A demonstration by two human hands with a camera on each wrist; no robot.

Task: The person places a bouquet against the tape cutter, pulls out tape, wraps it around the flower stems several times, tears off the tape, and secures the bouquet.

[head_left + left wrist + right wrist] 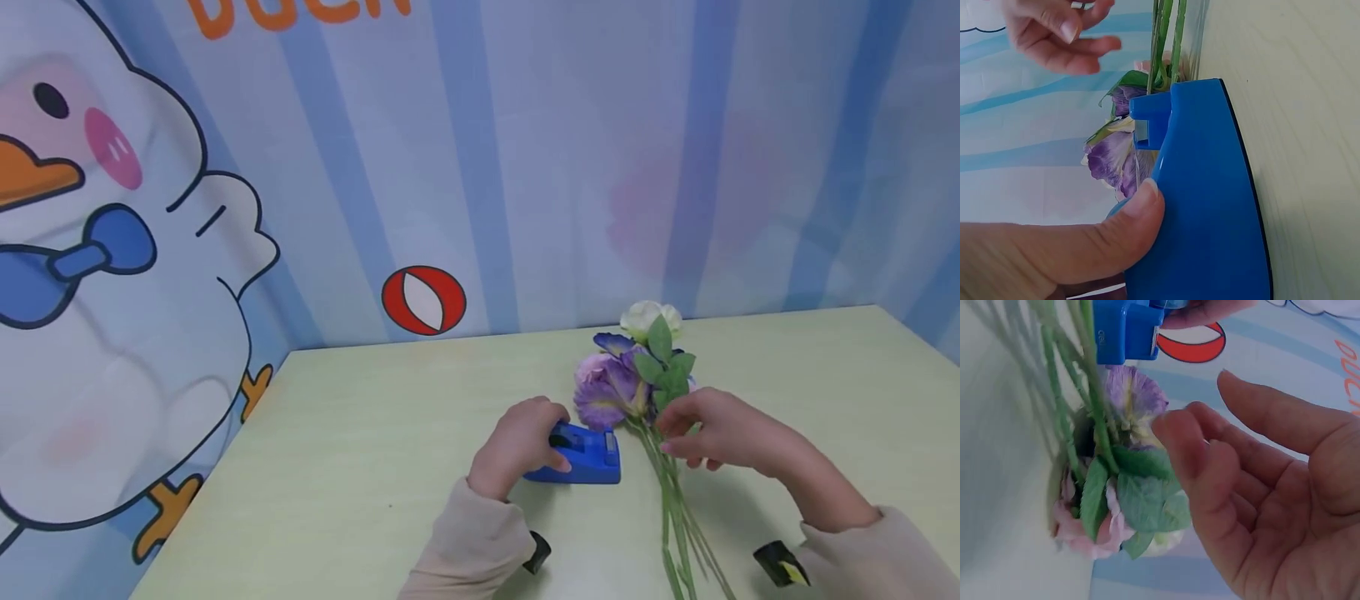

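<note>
A blue tape dispenser [600, 458] sits on the table just left of the flowers. My left hand [517, 446] grips it from above, and its thumb [1144, 203] presses on the dispenser's side in the left wrist view. A bunch of artificial flowers [611, 387], with purple and white blooms and green leaves, lies beside it, its stems [678, 525] running toward me. Over the upper stems hovers my right hand [723, 433]. Its fingers are loosely bent with nothing between them, apart from the leaves [1147, 494] in the right wrist view.
The pale wooden table [337, 467] stretches to both sides of the hands. Behind its far edge stands a blue striped backdrop [555, 167] with a printed duck [112, 400] at left. Black bands [780, 562] show at the sleeves.
</note>
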